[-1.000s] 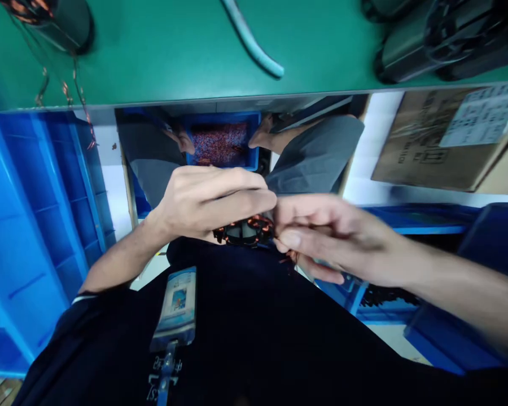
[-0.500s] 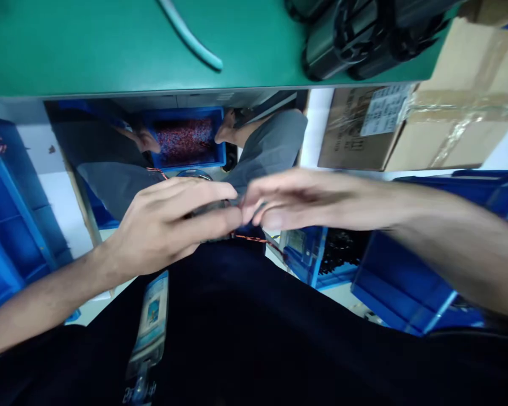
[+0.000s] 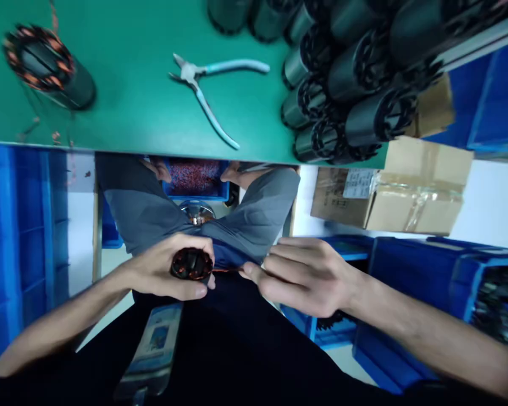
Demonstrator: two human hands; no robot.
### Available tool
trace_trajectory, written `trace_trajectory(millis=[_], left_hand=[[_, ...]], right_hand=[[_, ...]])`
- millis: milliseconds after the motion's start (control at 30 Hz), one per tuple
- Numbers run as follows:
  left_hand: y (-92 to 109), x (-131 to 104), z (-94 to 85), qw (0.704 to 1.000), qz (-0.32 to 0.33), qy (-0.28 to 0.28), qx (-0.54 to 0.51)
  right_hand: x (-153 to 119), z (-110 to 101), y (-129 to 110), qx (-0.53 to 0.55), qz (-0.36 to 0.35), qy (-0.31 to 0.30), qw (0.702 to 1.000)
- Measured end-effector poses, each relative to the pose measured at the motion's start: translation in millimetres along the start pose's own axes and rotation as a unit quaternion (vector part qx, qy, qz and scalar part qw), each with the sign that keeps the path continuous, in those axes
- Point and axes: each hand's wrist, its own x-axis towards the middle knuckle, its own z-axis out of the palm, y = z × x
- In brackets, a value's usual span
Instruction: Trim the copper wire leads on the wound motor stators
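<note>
In the head view, the person's left hand (image 3: 163, 273) has its grip wrapped round a dark slotted cylinder with copper windings (image 3: 192, 264), above the lap and below the green table (image 3: 131, 113). The right hand (image 3: 307, 276) pinches a thin reddish wire (image 3: 228, 270) that seems, through the blur, to run from the cylinder. A hard sideways pull could snap the wire, or a loose left grip could let the cylinder twist.
</note>
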Motion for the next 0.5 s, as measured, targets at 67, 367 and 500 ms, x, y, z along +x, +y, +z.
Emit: trace_trajectory(millis=[67, 367, 500], left_hand=[[-17.4, -6.4, 1.0, 0.988, 0.037, 0.054, -0.136], [-35.7, -2.2, 17.7, 0.931, 0.107, 0.322, -0.137], [-18.1, -14.3, 14.4, 0.928, 0.124, 0.349, -0.039]], right_hand=[[3.7, -3.0, 8.2, -0.038, 0.013, 0.031, 0.999], [136.6, 39.0, 115.0, -0.178, 0.262, 0.138, 0.938], [153.7, 34.9, 127.8, -0.138, 0.259, 0.080, 0.953]])
